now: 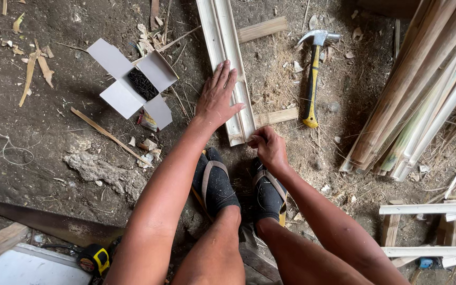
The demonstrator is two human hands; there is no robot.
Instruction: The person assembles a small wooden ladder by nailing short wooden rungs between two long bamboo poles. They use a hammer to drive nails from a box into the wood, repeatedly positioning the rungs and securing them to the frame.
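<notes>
My left hand [216,97] lies flat, fingers spread, on a long white moulded wood strip [222,37] that runs away from me over the dirt floor. At the strip's near end, my right hand [267,146] is closed with its fingertips pinched; whatever small thing they may hold is hidden. The strip rests across two short wooden battens [275,116]. My feet in dark socks and sandals [220,184] stand just below the strip's end.
A claw hammer [312,79] with yellow-black handle lies right of the strip. An open white box of dark nails [142,83] sits to the left. Bundled wood strips [423,95] lean at right. A handsaw [48,221] and a tape measure [96,258] lie near left.
</notes>
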